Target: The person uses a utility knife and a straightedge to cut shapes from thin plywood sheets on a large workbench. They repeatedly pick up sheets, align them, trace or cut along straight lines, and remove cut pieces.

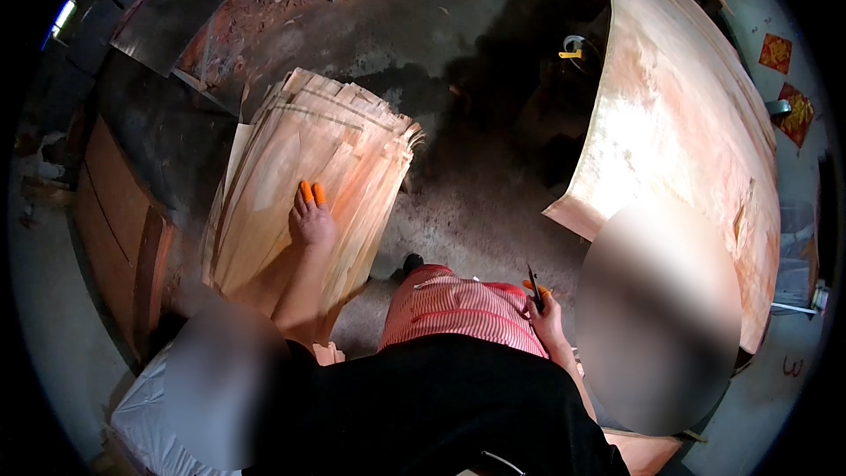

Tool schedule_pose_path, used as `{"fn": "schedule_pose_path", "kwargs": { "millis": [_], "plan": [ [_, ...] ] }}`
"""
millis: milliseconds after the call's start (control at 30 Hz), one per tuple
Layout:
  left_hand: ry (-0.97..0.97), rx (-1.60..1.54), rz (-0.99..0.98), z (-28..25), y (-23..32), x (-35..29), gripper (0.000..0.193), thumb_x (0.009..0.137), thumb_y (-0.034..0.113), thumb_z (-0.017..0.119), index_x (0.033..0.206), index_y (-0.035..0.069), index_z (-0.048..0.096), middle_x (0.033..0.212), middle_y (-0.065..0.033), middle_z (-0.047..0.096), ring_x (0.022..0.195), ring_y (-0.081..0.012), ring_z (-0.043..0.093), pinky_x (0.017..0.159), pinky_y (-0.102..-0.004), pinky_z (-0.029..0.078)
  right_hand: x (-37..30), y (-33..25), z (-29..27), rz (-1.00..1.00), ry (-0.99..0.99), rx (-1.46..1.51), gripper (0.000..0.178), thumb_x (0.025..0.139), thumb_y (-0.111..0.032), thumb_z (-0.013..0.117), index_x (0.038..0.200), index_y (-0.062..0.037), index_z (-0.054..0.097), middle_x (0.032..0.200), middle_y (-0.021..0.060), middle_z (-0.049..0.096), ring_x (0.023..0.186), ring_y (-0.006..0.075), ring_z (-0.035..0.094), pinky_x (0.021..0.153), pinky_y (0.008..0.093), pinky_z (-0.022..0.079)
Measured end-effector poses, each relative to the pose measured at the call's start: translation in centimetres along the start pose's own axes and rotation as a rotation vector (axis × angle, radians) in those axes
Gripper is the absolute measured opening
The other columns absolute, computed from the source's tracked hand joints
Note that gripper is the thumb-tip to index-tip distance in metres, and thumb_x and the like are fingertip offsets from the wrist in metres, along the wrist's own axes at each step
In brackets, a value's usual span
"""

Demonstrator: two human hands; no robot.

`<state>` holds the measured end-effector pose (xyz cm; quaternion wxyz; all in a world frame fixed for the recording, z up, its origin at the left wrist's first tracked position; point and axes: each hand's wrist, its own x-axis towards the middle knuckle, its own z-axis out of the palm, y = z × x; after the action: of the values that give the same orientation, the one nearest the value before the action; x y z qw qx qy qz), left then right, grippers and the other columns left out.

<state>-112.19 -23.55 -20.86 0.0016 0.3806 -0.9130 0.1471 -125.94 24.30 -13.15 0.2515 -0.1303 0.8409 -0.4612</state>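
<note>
My left hand (315, 219) lies on a stack of thin wood veneer sheets (273, 154), fingers stretched out, with orange covers on two fingertips. The pale sheets have ragged, uneven ends, and several strips overlap on top. At the right of my red-and-white striped apron (467, 313), my right hand (551, 326) is closed around a dark, slim pointed tool (533, 286). Its tip points up and away from me; its exact kind is hard to make out. Orange covers show on the right fingers too.
A large curved veneer pile (656, 106) stands on the right, partly behind a blurred patch. A yellow-handled roll (571, 55) is beside its far edge. Brown boards (119, 225) lean at the left. A dark shiny sheet (181, 13) and wood scraps (247, 40) lie at the far left.
</note>
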Motion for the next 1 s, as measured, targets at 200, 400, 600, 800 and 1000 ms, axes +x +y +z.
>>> {"fn": "schedule_pose_path", "kwargs": {
  "millis": [200, 400, 600, 800, 1000],
  "plan": [
    [-0.163, -0.124, -0.026, -4.7, 0.9, 0.5, 0.055, 0.080, 0.014, 0.038, 0.131, 0.004, 0.018, 0.137, -0.0185, 0.014, 0.126, -0.0320, 0.016, 0.097, -0.0458, 0.021, 0.6, -1.6, 0.8, 0.036, -0.059, -0.068, 0.026, 0.079, -0.005, 0.052, 0.104, 0.0013, 0.051, 0.064, 0.0101, 0.056, 0.058, 0.0104, 0.055, 0.053, 0.0249, 0.043],
    [0.002, -0.148, -0.025, -1.8, 0.9, 1.5, 0.055, 0.077, 0.014, 0.045, 0.127, 0.002, 0.025, 0.131, -0.0193, 0.023, 0.121, -0.0334, 0.024, 0.098, -0.0425, 0.024, 0.9, -4.3, 1.0, 0.009, -0.059, -0.027, 0.028, 0.082, -0.001, 0.048, 0.109, -0.0023, 0.051, 0.063, -0.0015, 0.045, 0.058, 0.0058, 0.042, 0.052, 0.0195, 0.034],
    [0.065, -0.053, 0.071, 0.0, -0.5, 0.9, 0.047, 0.081, 0.009, 0.037, 0.127, 0.002, 0.028, 0.133, -0.0170, 0.024, 0.120, -0.0322, 0.029, 0.095, -0.0368, 0.032, 0.8, -2.9, 1.4, 0.039, -0.028, 0.047, 0.026, 0.081, -0.001, 0.049, 0.107, 0.0006, 0.051, 0.066, 0.0000, 0.050, 0.058, 0.0055, 0.045, 0.053, 0.0202, 0.038],
    [-0.087, -0.260, -0.034, -4.7, -2.1, 2.3, 0.052, 0.081, 0.006, 0.039, 0.130, 0.010, 0.023, 0.117, -0.0205, 0.045, 0.093, -0.0326, 0.054, 0.074, -0.0377, 0.047, 1.3, -1.3, 1.5, 0.026, -0.001, -0.027, 0.022, 0.080, -0.008, 0.052, 0.099, 0.0029, 0.050, 0.063, 0.0100, 0.056, 0.054, 0.0131, 0.055, 0.050, 0.0256, 0.044],
    [-0.070, -0.311, -0.059, -10.6, 0.0, 2.2, 0.040, 0.082, 0.010, 0.039, 0.122, 0.011, 0.038, 0.107, -0.0130, 0.053, 0.097, -0.0278, 0.051, 0.078, -0.0363, 0.044, 1.3, -1.9, 2.0, 0.111, -0.037, 0.049, 0.028, 0.081, -0.001, 0.048, 0.109, -0.0007, 0.050, 0.064, 0.0005, 0.049, 0.059, 0.0056, 0.046, 0.053, 0.0201, 0.038]
  ]
}}
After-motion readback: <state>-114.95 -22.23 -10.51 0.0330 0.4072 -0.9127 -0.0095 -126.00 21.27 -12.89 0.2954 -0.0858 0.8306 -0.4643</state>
